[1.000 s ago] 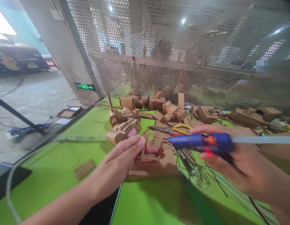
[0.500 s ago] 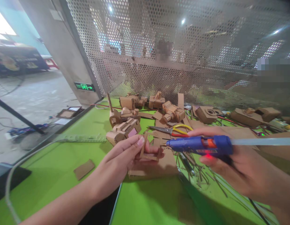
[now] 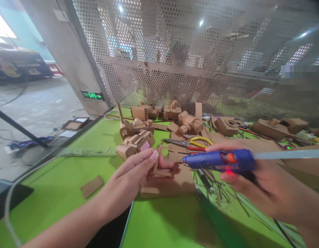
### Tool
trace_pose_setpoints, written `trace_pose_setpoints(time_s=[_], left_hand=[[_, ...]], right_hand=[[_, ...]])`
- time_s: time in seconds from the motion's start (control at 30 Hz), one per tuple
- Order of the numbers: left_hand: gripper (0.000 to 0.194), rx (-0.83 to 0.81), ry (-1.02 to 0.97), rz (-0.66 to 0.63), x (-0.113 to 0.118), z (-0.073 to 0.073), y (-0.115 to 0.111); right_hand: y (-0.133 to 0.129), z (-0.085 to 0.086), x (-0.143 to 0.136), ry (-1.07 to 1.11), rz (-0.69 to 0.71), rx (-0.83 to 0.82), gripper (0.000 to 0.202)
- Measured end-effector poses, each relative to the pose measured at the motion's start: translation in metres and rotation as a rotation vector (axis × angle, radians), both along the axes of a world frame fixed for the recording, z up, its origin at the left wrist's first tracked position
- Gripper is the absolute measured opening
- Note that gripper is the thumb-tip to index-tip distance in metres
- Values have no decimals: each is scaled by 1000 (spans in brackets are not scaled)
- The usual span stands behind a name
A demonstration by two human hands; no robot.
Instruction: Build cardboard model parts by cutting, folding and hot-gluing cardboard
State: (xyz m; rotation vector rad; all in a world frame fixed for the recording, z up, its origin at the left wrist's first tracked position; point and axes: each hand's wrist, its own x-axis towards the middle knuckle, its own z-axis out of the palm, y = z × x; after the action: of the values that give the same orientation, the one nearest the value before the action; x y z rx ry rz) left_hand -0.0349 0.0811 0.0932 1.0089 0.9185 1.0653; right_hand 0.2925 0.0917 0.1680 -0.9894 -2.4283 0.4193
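Note:
Between the thumb and fingers of my left hand (image 3: 138, 168) is a small open cardboard frame (image 3: 163, 172), held over a flat cardboard sheet (image 3: 172, 186). My right hand (image 3: 267, 182) is wrapped round a blue glue gun (image 3: 216, 160), its red light glowing. A long clear glue stick (image 3: 290, 154) juts from the gun's back end. The nozzle points left, close beside the frame's right edge; whether it touches I cannot tell. Scissors (image 3: 187, 143) with yellow and red handles lie behind the gun.
Cardboard camera models (image 3: 136, 141) stand along the back of the green table (image 3: 102, 213), before a perforated metal screen (image 3: 154, 75). Thin cardboard strips (image 3: 222, 193) and a dark pen-like tool (image 3: 205, 181) lie under the glue gun. A loose cardboard piece (image 3: 92, 187) is at left.
The glue gun has shifted very slightly left and its nozzle sits a little lower along the frame's right edge. My left hand keeps its hold on the frame.

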Motion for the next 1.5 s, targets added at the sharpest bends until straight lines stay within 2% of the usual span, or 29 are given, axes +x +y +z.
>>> trace_pose_setpoints(time_s=[0.13, 0.53, 0.7, 0.8, 0.87, 0.93, 1.0, 1.1, 1.17, 1.27, 1.37, 1.5], left_hand=[[24, -35, -191, -66, 3, 4, 1], [28, -2, -159, -70, 3, -2, 4], [38, 29, -13, 22, 6, 4, 5], [36, 244, 246, 44, 3, 5, 7], [38, 424, 464, 42, 1, 6, 7], [39, 537, 623, 7, -1, 6, 7], [38, 578, 696, -39, -1, 7, 6], [33, 604, 752, -86, 0, 8, 4], [29, 667, 819, -104, 0, 9, 4], [29, 806, 961, -129, -2, 9, 5], [33, 891, 1041, -150, -5, 7, 7], [40, 947, 1085, -153, -8, -1, 10]], right_hand=[[-4, 0, 1, -32, 19, -54, 49], [-7, 3, -4, -95, 71, -122, 47], [-5, 10, 1, -17, -33, 44, 43], [-4, 8, 10, -73, -121, 54, 50], [-8, 1, 17, -158, -173, 61, 53], [-18, -12, 27, -246, -232, 23, 50], [-32, -28, 41, -346, -262, -46, 52], [-53, -55, 66, -426, -279, -12, 67], [-64, -72, 82, -445, -317, 48, 67], [-73, -93, 99, -456, -400, 25, 62], [-70, -105, 104, -453, -435, -38, 60], [-60, -105, 106, -478, -402, -93, 66]])
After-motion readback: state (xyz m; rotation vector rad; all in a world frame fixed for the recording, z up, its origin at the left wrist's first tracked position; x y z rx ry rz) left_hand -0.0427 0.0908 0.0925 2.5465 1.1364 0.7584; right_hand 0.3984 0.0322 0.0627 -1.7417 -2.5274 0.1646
